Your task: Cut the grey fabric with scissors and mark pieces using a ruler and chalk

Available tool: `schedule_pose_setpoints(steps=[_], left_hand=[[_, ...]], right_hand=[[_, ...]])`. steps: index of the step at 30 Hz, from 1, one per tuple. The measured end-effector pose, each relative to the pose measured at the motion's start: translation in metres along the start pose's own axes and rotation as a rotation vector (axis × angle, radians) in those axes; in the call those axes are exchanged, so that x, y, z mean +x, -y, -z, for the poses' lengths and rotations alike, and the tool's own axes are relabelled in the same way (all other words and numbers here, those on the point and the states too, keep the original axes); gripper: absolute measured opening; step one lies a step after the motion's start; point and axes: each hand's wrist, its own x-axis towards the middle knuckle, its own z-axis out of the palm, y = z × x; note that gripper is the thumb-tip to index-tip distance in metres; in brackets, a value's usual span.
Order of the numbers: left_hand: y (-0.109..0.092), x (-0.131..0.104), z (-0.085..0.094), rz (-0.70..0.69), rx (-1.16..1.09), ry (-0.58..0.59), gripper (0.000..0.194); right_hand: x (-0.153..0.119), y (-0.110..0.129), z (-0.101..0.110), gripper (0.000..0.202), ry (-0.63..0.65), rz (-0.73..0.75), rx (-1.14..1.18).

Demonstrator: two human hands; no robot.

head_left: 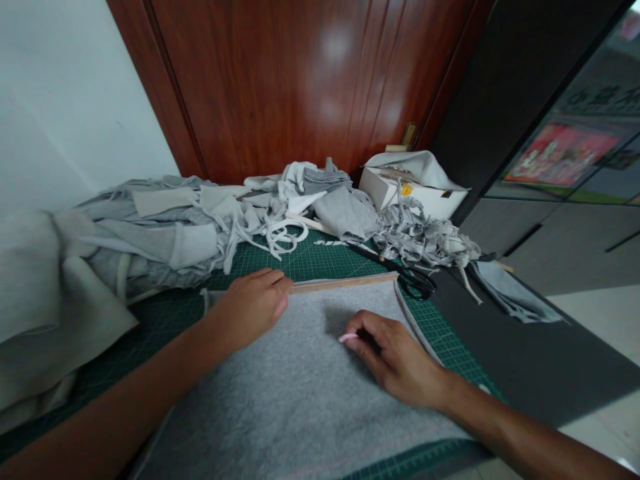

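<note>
A large piece of grey fabric [300, 393] lies flat over a green cutting mat [445, 333]. Along its far edge runs a thin wooden ruler [345, 284]. My left hand [257, 303] presses on the ruler's left end, its fingers together. Over the fabric, right of the middle, my right hand [393, 353] pinches a small pink piece of chalk [349, 338] between thumb and fingertips. Black-handled scissors [417, 281] rest on the mat just beyond the fabric's far right corner.
Grey fabric pieces [190, 233] are heaped at the left and back. A white box [415, 190] stands at the back right, behind a tangle of grey strips [425, 233]. Folded grey cloth [515, 293] lies on the dark tabletop [540, 360]. A wooden door [300, 80] is behind.
</note>
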Motion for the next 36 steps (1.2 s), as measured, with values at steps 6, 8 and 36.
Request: schedule_pose_setpoints(steps=[6,8,36], left_hand=[[0.002,-0.001,0.023,0.08,-0.133,0.024,0.022],[0.005,-0.005,0.039,0.17,-0.188,0.027,0.019],[-0.078,-0.117,0.063,0.345,-0.231,0.268,0.094]], right_hand=[[-0.002,0.002,0.003,0.013,-0.006,0.005,-0.015],[-0.003,0.002,0.004,0.013,-0.005,0.005,-0.018],[-0.007,-0.004,0.005,0.017,0.006,0.046,-0.087]])
